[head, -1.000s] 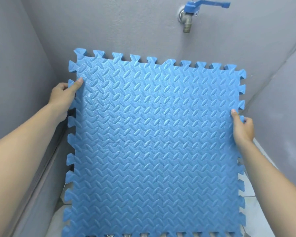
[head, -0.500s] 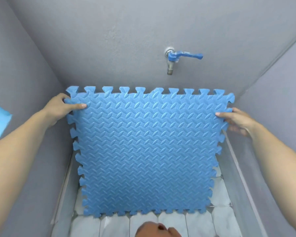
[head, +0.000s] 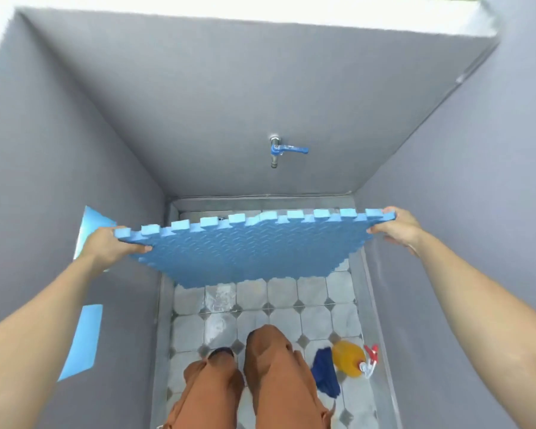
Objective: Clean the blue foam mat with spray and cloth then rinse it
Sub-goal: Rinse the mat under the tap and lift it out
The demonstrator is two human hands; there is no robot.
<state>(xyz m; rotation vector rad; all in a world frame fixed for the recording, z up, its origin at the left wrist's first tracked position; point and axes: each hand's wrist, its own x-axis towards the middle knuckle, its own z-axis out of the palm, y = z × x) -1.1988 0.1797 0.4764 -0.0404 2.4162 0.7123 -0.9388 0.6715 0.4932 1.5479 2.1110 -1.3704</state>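
I hold the blue foam mat [head: 248,255] with interlocking edges nearly flat above the tiled floor, its far edge tilted up. My left hand [head: 112,244] grips its left corner and my right hand [head: 398,229] grips its right corner. A blue-handled tap [head: 280,151] sticks out of the grey back wall above the mat, with no water running. A spray bottle [head: 351,359] of orange liquid with a red and white trigger lies on the floor at the lower right. A dark blue cloth [head: 324,373] lies beside it.
Grey walls close in on the left, back and right. The floor [head: 313,308] has wet octagonal grey tiles. My legs [head: 260,382] in brown trousers stand at the bottom centre. Other light blue pieces [head: 82,342] lean on the left wall.
The mat has swung from upright against the back wall to nearly flat and lower. My view has pulled back, showing the floor, my legs, the spray bottle and the cloth.
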